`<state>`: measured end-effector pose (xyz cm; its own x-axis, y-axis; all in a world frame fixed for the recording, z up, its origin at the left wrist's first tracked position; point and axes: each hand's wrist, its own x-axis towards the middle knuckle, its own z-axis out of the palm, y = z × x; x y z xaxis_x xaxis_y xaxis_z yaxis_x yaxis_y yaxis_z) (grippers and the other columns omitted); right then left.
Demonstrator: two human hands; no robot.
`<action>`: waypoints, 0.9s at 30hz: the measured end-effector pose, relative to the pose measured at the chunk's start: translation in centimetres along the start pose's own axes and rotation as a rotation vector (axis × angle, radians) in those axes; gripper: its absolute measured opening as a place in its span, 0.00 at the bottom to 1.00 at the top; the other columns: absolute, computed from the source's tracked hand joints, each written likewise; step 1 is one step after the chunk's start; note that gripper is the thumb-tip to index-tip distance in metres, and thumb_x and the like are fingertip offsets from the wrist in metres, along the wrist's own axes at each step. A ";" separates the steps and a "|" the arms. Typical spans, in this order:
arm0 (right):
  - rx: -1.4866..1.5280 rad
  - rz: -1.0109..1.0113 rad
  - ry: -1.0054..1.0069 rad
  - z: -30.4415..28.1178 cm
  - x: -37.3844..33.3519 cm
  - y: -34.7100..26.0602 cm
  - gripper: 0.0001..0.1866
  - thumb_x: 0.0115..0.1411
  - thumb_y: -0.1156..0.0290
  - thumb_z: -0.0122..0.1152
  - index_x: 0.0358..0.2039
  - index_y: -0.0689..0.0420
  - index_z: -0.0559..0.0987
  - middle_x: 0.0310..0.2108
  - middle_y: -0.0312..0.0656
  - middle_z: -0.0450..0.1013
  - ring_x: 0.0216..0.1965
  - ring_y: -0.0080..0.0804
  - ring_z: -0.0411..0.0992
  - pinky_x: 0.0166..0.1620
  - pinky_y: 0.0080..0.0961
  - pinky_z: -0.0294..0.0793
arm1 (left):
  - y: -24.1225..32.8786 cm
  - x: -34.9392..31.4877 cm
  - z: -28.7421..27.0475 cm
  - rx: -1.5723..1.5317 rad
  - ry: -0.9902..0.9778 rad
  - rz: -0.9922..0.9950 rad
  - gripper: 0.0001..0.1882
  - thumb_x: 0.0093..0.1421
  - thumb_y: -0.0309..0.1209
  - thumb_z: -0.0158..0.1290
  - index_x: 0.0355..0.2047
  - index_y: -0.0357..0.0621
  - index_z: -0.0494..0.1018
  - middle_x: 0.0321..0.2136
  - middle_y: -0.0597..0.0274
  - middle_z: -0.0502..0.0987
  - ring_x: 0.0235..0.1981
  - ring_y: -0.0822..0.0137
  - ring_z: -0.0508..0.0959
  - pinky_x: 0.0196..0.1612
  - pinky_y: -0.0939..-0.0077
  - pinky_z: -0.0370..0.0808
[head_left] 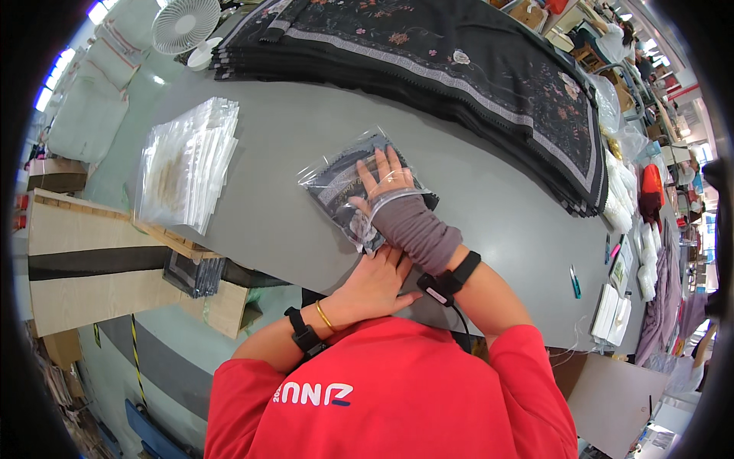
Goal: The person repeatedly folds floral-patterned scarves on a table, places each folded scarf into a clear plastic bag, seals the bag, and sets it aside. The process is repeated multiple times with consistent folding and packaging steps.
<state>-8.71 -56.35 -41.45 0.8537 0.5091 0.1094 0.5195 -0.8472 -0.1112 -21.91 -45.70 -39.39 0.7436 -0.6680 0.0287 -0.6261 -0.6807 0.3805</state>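
Note:
A clear plastic bag [315, 177] with a folded dark patterned scarf [336, 191] in it lies at the middle of the table. My right hand [391, 177], in a grey fingerless sleeve, lies flat on the scarf with its fingers spread. A clear edge of the bag crosses that wrist, so the hand appears to be inside the bag. My left hand [373, 281] rests at the bag's near corner, partly under the right forearm. Its fingers are stretched out and its thumb stands apart; the fingertips are partly hidden.
A broad stack of black floral scarves [474, 84] spans the far side. Several clear bags [187, 164] lie stacked at the left, near a white fan [185, 24]. Teal snips [575, 281] and white packets [612, 314] lie at the right. The grey table's [283, 115] near edge is close to me.

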 end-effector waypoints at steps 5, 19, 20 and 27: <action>0.023 0.051 -0.136 -1.4 1.3 0.2 0.45 0.57 0.31 0.64 0.74 0.28 0.68 0.77 0.65 0.48 0.76 0.67 0.49 0.72 0.54 0.59 | -0.1 0.1 0.0 0.034 0.087 0.029 0.45 0.65 0.61 0.53 0.63 0.28 0.68 0.62 0.35 0.68 0.66 0.39 0.65 0.70 0.47 0.57; 0.065 -0.110 0.000 -0.1 -1.8 0.6 0.32 0.71 0.47 0.57 0.73 0.37 0.69 0.76 0.59 0.54 0.79 0.59 0.48 0.78 0.55 0.44 | 0.1 -0.2 0.0 -0.132 -0.033 -0.047 0.40 0.64 0.57 0.57 0.59 0.29 0.70 0.54 0.39 0.73 0.55 0.46 0.75 0.55 0.59 0.78; 0.066 -0.159 0.083 0.2 -1.6 0.8 0.32 0.71 0.47 0.57 0.73 0.38 0.69 0.76 0.57 0.55 0.79 0.59 0.48 0.78 0.55 0.44 | 0.1 -0.2 0.0 -0.133 -0.003 -0.038 0.40 0.64 0.57 0.57 0.59 0.29 0.70 0.54 0.39 0.73 0.55 0.46 0.75 0.56 0.59 0.78; 0.065 -0.141 0.116 0.0 0.5 0.1 0.31 0.71 0.44 0.55 0.72 0.39 0.71 0.76 0.52 0.57 0.78 0.59 0.48 0.77 0.64 0.39 | -0.1 -0.1 0.0 -0.085 0.076 -0.005 0.38 0.63 0.56 0.57 0.58 0.31 0.71 0.52 0.41 0.75 0.53 0.48 0.77 0.54 0.58 0.77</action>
<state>-8.22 -56.14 -41.44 0.7644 0.5980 0.2409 0.6381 -0.7553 -0.1496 -21.95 -45.56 -39.45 0.7646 -0.6374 0.0953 -0.6023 -0.6541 0.4576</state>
